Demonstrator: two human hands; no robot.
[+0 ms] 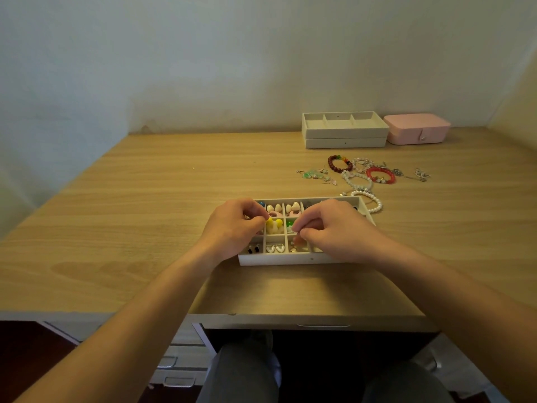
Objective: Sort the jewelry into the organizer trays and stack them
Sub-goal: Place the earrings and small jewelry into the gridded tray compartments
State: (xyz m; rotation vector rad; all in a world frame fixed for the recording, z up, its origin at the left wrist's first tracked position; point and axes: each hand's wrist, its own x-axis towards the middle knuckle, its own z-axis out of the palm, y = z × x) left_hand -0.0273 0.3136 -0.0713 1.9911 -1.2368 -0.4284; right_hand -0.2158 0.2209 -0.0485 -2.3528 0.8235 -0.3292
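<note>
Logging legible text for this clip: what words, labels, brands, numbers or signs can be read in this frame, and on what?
None: no text can be read in this view.
Pink case: plain, only a small clasp on its front.
Stacked trays: plain fronts, one small dark dot each.
Near tray: plain front wall, one small dot.
Loose jewelry: too small to tell whether any piece bears a mark.
</note>
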